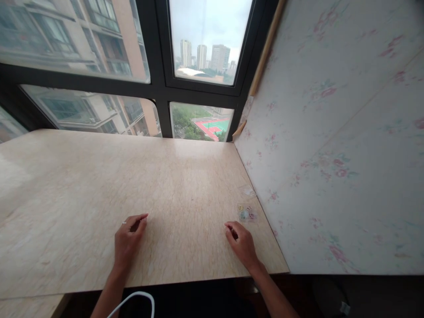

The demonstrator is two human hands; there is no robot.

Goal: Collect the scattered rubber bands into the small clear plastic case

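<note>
My left hand (130, 236) rests over the marble-patterned sill (185, 185) at lower left, with thumb and fingertips pinched together and a ring on one finger. Across from it, my right hand (241, 243) is also closed in a pinch near the sill's right side. Whatever either hand may hold is too small to make out. Just beyond my right hand lies a small clear box (247, 213) with yellow, green and pink items inside. A crumpled piece of clear plastic (247, 191) is behind the box, beside the wall.
A floral-papered wall (331, 176) borders the sill on the right. Dark window frames (162, 92) stand along the back. A white cable (142, 293) loops below the front edge, near my left forearm.
</note>
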